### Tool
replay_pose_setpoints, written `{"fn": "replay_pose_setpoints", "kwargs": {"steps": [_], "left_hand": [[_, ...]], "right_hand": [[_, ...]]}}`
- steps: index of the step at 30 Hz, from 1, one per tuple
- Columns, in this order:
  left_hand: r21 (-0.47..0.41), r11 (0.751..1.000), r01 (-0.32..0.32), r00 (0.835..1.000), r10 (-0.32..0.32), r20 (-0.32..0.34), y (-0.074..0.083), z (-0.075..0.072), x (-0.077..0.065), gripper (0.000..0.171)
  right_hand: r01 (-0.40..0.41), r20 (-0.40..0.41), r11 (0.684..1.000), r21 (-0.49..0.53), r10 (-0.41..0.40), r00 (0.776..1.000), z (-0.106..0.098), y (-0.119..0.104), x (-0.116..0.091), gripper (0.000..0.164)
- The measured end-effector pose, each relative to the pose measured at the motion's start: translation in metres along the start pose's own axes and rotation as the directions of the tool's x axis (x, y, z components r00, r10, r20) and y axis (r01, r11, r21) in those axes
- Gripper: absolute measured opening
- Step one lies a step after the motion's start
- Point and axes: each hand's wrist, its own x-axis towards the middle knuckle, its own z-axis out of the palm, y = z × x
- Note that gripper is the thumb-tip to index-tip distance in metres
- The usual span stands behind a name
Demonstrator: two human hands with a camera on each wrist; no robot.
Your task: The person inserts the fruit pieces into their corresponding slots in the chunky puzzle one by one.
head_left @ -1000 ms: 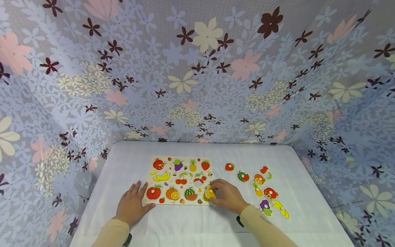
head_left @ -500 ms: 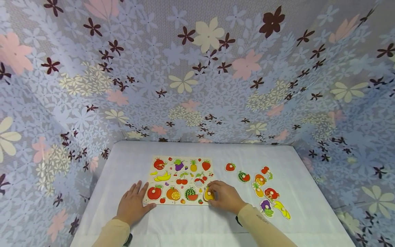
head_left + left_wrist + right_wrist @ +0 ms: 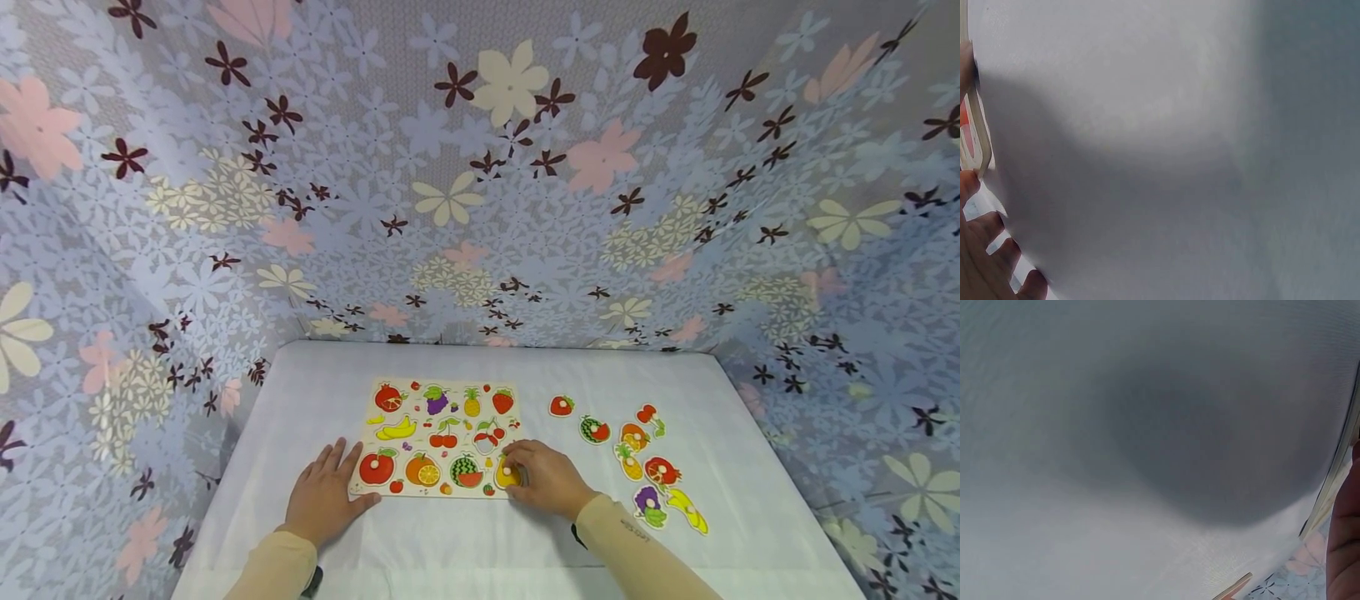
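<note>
A wooden fruit puzzle board [image 3: 467, 440] lies flat on the white-covered table. My right hand [image 3: 551, 482] pinches a yellow pear puzzle piece [image 3: 504, 477] at the board's lower right corner, over the yellow picture there; the fingers partly hide it. My left hand [image 3: 321, 493] rests by the board's left edge, its fingers straight and spread and its thumb near the lower left corner. An apple piece [image 3: 377, 467] with a round knob sits on the board near that hand. Only fingertips and a board edge [image 3: 982, 134] show in the left wrist view.
Loose fruit pieces lie right of the board: strawberry [image 3: 561, 406], watermelon [image 3: 595, 430], cherries [image 3: 648, 415], orange [image 3: 633, 437], pineapple [image 3: 627, 463], pomegranate [image 3: 660, 472], grapes [image 3: 649, 507] and bananas [image 3: 687, 511]. Flowered cloth [image 3: 465, 208] hangs behind and on both sides.
The pear piece has shifted slightly left and down onto its picture, with my right hand moving along. Over the last half second the hand is nearly still. My left hand has stayed put.
</note>
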Motion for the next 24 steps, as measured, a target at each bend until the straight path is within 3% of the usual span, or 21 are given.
{"fn": "replay_pose_setpoints", "kwargs": {"steps": [24], "left_hand": [[0.005,1.000,0.000,1.000,0.001,-0.015,-0.0047,0.0064,0.0025,0.098]], "right_hand": [[0.017,-0.021,0.997,-0.074,-0.019,1.000,0.0029,-0.0001,0.0012,0.018]]}}
